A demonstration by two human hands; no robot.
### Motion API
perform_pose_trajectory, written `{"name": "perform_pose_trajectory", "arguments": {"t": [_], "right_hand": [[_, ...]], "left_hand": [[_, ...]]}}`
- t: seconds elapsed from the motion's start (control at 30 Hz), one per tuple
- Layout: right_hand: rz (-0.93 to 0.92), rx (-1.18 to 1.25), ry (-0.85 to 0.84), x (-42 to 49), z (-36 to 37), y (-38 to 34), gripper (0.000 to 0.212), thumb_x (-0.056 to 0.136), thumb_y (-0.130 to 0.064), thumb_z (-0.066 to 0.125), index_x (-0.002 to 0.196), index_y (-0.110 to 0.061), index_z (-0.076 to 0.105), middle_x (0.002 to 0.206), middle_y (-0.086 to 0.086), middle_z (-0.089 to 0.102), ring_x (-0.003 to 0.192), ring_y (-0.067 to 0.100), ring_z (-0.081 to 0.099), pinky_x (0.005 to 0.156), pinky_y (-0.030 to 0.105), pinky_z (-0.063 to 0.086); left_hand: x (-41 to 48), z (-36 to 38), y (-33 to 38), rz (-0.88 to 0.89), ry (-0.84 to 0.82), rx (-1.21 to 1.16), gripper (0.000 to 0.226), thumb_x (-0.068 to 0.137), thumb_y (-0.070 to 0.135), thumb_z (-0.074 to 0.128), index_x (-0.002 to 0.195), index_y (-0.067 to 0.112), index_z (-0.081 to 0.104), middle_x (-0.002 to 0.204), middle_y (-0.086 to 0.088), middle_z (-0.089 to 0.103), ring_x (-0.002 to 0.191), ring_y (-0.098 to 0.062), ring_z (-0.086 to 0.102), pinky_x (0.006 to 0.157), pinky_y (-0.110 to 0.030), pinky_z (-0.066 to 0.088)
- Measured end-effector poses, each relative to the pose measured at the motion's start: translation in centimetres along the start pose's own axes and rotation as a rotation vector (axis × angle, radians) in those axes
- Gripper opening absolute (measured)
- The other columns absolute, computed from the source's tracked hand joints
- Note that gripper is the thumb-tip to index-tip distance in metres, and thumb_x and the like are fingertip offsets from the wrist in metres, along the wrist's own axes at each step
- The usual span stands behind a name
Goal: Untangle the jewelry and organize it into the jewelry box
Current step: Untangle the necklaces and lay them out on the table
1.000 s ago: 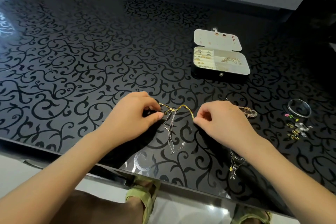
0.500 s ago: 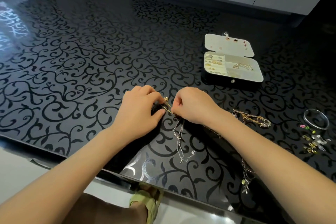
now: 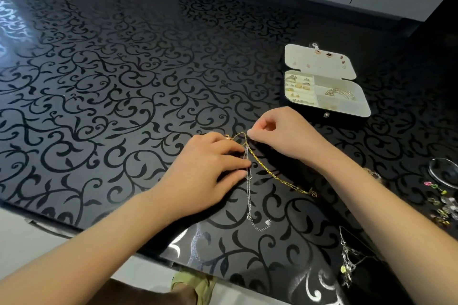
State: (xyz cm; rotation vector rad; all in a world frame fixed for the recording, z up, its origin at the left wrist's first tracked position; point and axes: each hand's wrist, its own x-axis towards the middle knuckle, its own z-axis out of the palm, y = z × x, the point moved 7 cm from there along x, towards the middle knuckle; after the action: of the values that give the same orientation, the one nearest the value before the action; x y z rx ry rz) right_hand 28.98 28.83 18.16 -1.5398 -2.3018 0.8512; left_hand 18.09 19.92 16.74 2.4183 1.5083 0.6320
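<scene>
At frame centre, the left hand [image 3: 205,173] pinches the silver chain [image 3: 248,195]. The right hand [image 3: 285,136] pinches the gold chain [image 3: 275,177] crossing it. The open box [image 3: 322,70] sits upper right on the table [image 3: 124,82].

table top [image 3: 124,69]: glossy black, mirror-like glare, darker scroll pattern
gold chain [image 3: 272,176]: yellow metal, twisted links, shiny
silver chain [image 3: 248,203]: fine pale metal, bright
jewelry box [image 3: 319,67]: cream lining, matt; black outer shell
</scene>
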Motion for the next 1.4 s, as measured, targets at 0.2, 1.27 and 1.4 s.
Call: {"name": "perform_pose_trajectory", "arguments": {"t": [0.2, 1.27, 1.4], "right_hand": [[0.067, -0.077, -0.074, -4.0, 0.8, 1.3, 0.013, 0.075, -0.035, 0.072, 0.07, -0.027, 0.063, 0.063, -0.008, 0.057, 0.053, 0.003, 0.045, 0.056, 0.021, 0.033], [-0.038, -0.081, 0.042, -0.5, 1.8, -0.7, 0.011, 0.078, -0.03, 0.063, 0.068, -0.032, 0.06, 0.064, -0.014, 0.057, 0.064, 0.001, 0.05, 0.064, 0.025, 0.04], [-0.037, -0.083, 0.078, -0.4, 1.8, -0.4, 0.013, 0.079, -0.028, 0.062, 0.067, -0.032, 0.059, 0.063, -0.016, 0.056, 0.062, 0.001, 0.049, 0.063, 0.021, 0.039]], "left_hand": [[-0.6, -0.3, -1.4, 0.001, -0.048, 0.031, 0.032, 0.088, 0.048, 0.045, 0.109, 0.039, 0.068, 0.126, 0.012, 0.06, 0.123, -0.013, 0.05, 0.097, -0.046, 0.041], [-0.6, -0.8, -2.6, -0.315, -0.02, -0.025, 0.082, 0.056, 0.079, 0.047, 0.127, 0.04, 0.049, 0.137, 0.023, 0.041, 0.136, 0.001, 0.023, 0.115, -0.053, 0.004], [-0.6, -0.7, -2.5, -0.287, -0.078, -0.017, 0.089, 0.051, 0.081, 0.048, 0.132, 0.043, 0.043, 0.142, 0.022, 0.034, 0.139, 0.0, 0.017, 0.115, -0.052, 0.0]]}}
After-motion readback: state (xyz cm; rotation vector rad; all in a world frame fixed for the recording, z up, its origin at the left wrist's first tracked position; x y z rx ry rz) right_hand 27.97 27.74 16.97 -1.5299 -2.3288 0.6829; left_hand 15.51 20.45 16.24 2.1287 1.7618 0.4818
